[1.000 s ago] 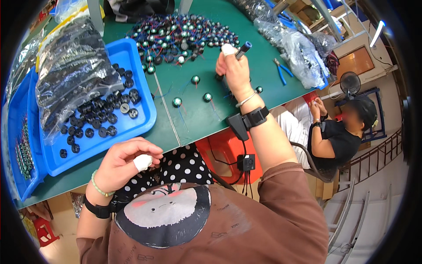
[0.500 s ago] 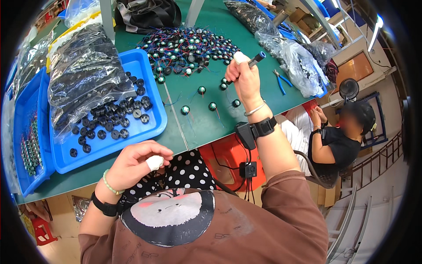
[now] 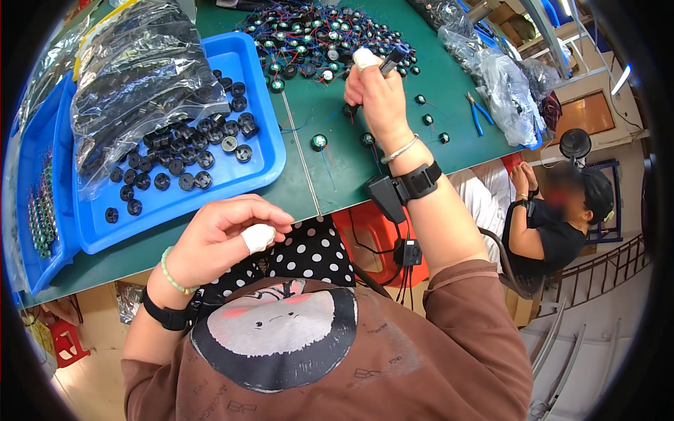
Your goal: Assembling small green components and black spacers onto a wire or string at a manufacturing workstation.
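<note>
My right hand (image 3: pixel 375 98) is closed round a dark pen-shaped tool (image 3: pixel 390 63), which leans with its lower end down near the tabletop. A small dark round piece shows at that end; whether the tool touches it I cannot tell. Small round parts with green tops and thin wires lie around this hand, one part (image 3: pixel 319 142) to its left, another part (image 3: pixel 367 139) just below it, and several to its right. Over my lap by the table edge, my left hand (image 3: pixel 223 235) is open, fingers loosely curved, holding nothing visible. Both thumbs wear white covers.
A heap of wired round parts (image 3: pixel 316 35) covers the far table. At left, a blue tray (image 3: pixel 270 165) holds black round housings under plastic bags. Pliers (image 3: pixel 479 112) and plastic bags (image 3: pixel 502 91) lie at right. A person (image 3: pixel 544 217) sits beyond the table's right side.
The whole view has shifted, with the table things now farther right and up. Against the tabletop, my right hand and tool have moved left, uncovering parts on the right. My left hand stays nearly still.
</note>
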